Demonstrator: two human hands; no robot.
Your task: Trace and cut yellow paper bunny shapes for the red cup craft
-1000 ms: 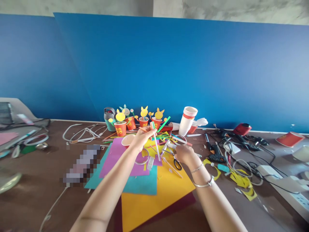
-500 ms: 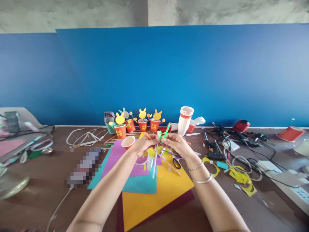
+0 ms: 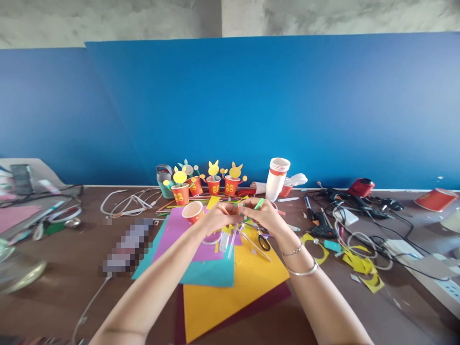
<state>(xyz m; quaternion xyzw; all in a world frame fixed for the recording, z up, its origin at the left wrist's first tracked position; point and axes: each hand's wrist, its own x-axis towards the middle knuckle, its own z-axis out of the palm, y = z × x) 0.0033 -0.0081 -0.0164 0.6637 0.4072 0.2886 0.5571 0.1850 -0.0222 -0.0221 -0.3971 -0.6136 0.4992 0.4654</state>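
Note:
My left hand (image 3: pixel 222 217) and my right hand (image 3: pixel 261 214) meet over the paper sheets, both closed in a pinch. A pale, see-through drinking straw (image 3: pixel 232 243) hangs down from the fingers of my left hand. In my right hand is a green straw (image 3: pixel 259 203), its upper end showing above the fingers. Where the two straws come together is hidden by the fingertips. Beside my left wrist stands a red paper cup (image 3: pixel 193 212). Below my right hand lie scissors (image 3: pixel 264 242) and a white tape ring (image 3: pixel 214 238).
Purple (image 3: pixel 168 239), teal (image 3: pixel 210 274) and yellow paper (image 3: pixel 237 297) lie stacked on the table. Behind stand several red cups with yellow animal cutouts (image 3: pixel 180 194) and a stack of white cups (image 3: pixel 276 184). A glue gun (image 3: pixel 321 225), cables and yellow scraps (image 3: pixel 359 261) lie right.
My hands have drawn closer together, with the fingertips now overlapping. The green straw has tilted toward the right, and less of both straws shows.

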